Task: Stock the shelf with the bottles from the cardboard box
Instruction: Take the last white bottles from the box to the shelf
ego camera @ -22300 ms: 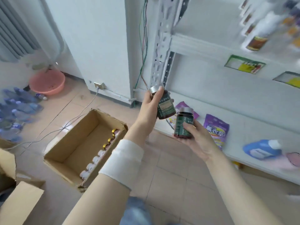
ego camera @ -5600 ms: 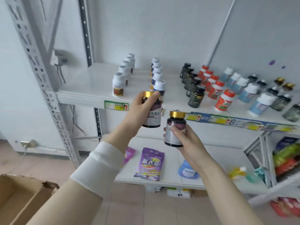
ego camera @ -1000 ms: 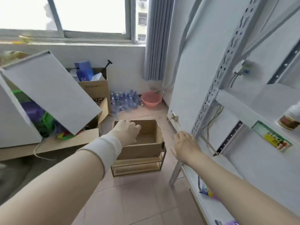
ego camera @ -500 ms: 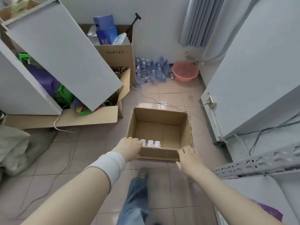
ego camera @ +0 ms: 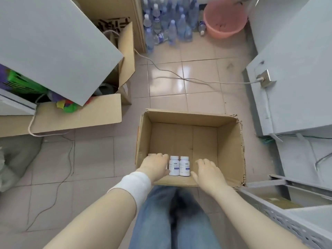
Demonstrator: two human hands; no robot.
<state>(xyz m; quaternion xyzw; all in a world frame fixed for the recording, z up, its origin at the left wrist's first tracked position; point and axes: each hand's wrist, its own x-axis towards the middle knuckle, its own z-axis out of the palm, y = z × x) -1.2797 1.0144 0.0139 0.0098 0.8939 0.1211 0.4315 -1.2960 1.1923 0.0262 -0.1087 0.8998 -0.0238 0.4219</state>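
An open cardboard box stands on the tiled floor in front of my knees. Two white bottles with blue labels lie side by side against its near wall. My left hand, with a white wrap on its wrist, reaches into the box palm down, just left of the bottles. Its thumb lies next to the left bottle and its fingers look fairly straight. That hand hides whatever lies under it. My right hand hovers inside the box just right of the bottles, fingers spread and holding nothing.
A grey metal shelf frame runs along the lower right. A white cabinet stands at the right, with a cable trailing across the floor. Large cardboard boxes, several water bottles and a pink basin stand further off.
My view has tilted down over the box. Both hands have moved from its near rim down inside, either side of the bottles. Only two bottles show now instead of three.
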